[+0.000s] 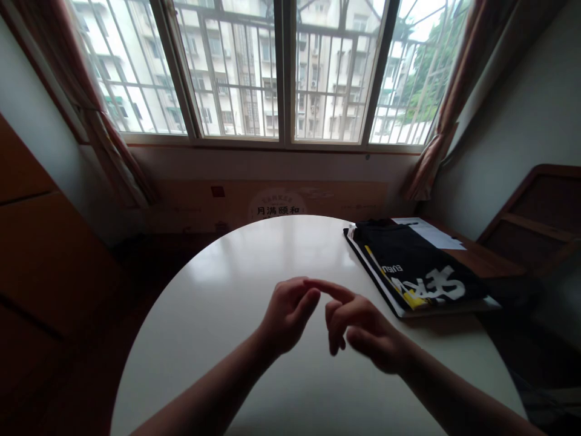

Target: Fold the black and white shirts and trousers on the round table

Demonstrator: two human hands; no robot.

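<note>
Above a round white table, my left hand is closed, its fingers curled inward and its thumb lying along them. No object shows in it, though the inner side of the fingers is partly hidden. My right hand points its index finger leftward, and the tip meets the top of my left hand near the curled fingers. Its other fingers hang loosely bent, apart from the thumb, with nothing held. Right of my hands lies a folded black garment with white lettering and a yellow patch, in a flat stack.
White paper lies on a brown wooden surface beyond the garment. A brown-framed chair stands at the right. Behind the table, a printed cardboard panel leans below a barred window. An orange-brown cabinet is at the left.
</note>
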